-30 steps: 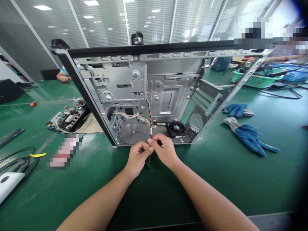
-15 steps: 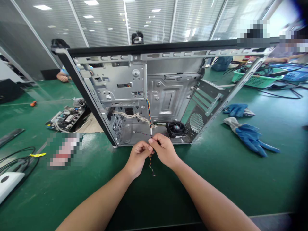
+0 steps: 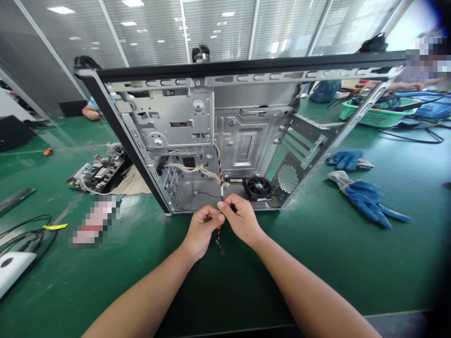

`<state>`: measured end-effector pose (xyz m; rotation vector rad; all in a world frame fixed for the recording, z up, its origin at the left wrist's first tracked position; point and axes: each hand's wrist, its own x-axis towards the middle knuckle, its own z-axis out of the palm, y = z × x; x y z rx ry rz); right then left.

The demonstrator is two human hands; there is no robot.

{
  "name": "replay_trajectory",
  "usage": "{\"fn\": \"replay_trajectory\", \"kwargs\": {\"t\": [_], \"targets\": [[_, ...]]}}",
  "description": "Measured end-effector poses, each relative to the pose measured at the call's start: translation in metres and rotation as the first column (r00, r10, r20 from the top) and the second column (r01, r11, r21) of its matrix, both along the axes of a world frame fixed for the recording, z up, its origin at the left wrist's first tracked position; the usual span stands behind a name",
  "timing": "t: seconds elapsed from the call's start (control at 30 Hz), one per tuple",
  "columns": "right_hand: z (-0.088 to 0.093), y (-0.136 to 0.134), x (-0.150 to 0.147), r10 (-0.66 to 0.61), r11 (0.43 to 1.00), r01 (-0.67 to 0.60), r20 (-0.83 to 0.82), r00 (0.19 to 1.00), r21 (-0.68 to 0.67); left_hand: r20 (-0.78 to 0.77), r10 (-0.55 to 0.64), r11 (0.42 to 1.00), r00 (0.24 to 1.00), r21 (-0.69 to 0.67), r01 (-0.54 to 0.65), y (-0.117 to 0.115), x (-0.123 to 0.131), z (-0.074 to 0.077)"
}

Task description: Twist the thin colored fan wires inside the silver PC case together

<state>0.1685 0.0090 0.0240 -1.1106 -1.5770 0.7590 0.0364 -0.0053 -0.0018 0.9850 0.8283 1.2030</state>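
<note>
A twisted multicoloured cable [image 3: 220, 164] runs down from the drive bay of an open metal computer case [image 3: 176, 110]. My left hand [image 3: 204, 230] pinches it in front of the case's lower edge. Just above and to the right, my right hand [image 3: 240, 218] pinches the same cable, below its white sleeve. The cable's loose end, with a small dark connector [image 3: 221, 252], hangs under my fingers. Behind my hands, on the case floor, lie a black cooling fan [image 3: 260, 188] and a thin dark wire [image 3: 207, 194]. Pale twisted wires [image 3: 193, 169] cross the case's lower left.
Blue work gloves [image 3: 366, 199] lie on the green table [image 3: 317, 281] at right, below a green basket [image 3: 378, 115] of cables. Left of the case are a circuit board assembly [image 3: 100, 171] and black cables [image 3: 35, 234]. Other people sit behind the case and at far right.
The cable's hanging end has swung slightly left and up. Both hands keep their pinch in almost the same place.
</note>
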Motion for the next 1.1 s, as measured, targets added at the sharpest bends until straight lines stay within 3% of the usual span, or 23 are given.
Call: {"fn": "replay_trajectory", "kwargs": {"t": [0.4,0.73,1.1], "targets": [[0.0011,-0.0019,-0.0005,0.077,0.993,-0.084,-0.085,0.993,-0.080,0.023,-0.043,0.999,0.999,0.027,0.042,-0.0017,-0.0005,0.0021],[0.0043,-0.0047,-0.0014,0.156,0.971,-0.183,-0.173,0.972,-0.154,0.135,-0.120,0.993,0.984,-0.008,0.122,-0.0025,-0.0001,0.0049],[0.0006,-0.0037,-0.0017,0.043,0.998,-0.045,-0.067,0.997,-0.034,0.033,-0.043,0.998,0.999,0.054,0.042,-0.0004,-0.0005,-0.0015]]}}
